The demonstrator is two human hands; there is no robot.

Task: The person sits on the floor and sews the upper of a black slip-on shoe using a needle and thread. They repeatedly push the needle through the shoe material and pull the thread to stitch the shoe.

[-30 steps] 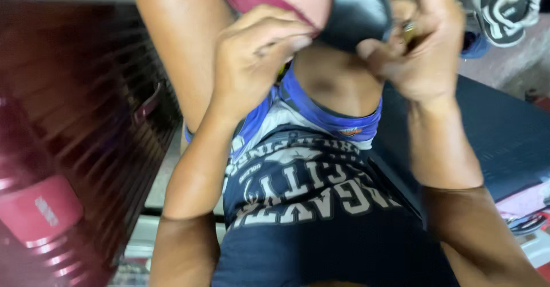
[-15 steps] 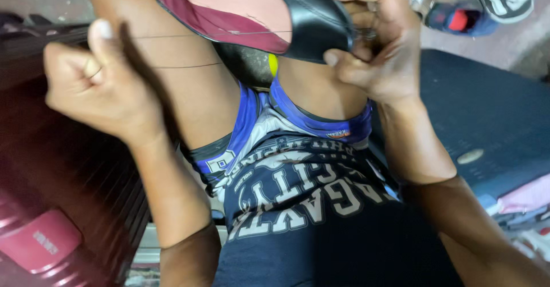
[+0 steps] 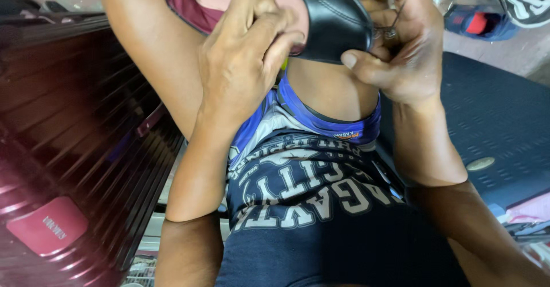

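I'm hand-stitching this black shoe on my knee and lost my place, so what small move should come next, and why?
Probably draw the thread snug with the right hand while the left hand steadies the black shoe. The thread shows pinched at the right fingers beside the shoe's edge, and the left fingers press into the pink lining, so the shoe looks braced for a pull.

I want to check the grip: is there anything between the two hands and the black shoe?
Nothing visible is. The left hand rests its fingers straight on the pink lining at the black shoe opening, and the right hand pinches the shoe's black outer edge directly, with a thin thread by its fingers.
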